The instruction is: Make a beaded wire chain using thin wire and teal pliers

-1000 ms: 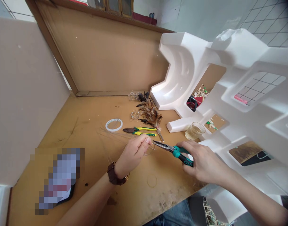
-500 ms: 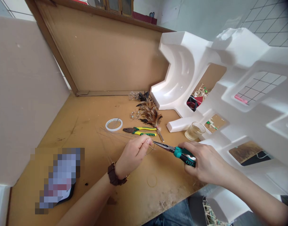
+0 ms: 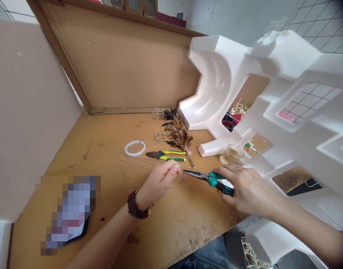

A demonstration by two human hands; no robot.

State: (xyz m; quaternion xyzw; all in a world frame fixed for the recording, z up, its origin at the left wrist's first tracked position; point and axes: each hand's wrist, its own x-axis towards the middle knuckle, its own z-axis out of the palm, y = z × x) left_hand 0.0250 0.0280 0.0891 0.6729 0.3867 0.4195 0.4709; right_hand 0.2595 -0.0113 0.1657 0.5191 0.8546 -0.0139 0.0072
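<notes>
My left hand [image 3: 163, 179] pinches a thin wire loop [image 3: 183, 181] between thumb and fingertips; small pale beads show low on the loop. From the right, my right hand [image 3: 242, 188] grips green-and-black needle-nose pliers [image 3: 213, 180] by the handles. The tips of their jaws reach close to my left fingertips, beside the wire; whether they touch it I cannot tell. Just beyond my left hand lie yellow-and-green combination pliers [image 3: 171, 153]. Left of those is a white ring-shaped roll [image 3: 126, 148], with several loose thin wires near it.
A bundle of brown feathers [image 3: 178, 130] lies behind the combination pliers. A glass of pale liquid [image 3: 232, 154] stands beside a large white foam block [image 3: 207, 82] on the right. A blurred phone [image 3: 73, 213] lies at left. A thin yellow ring [image 3: 180, 214] rests near the front.
The needle-nose pliers' jaws have opened slightly and turned a little. More of the wire loop and its beads shows below my left hand, which has barely moved.
</notes>
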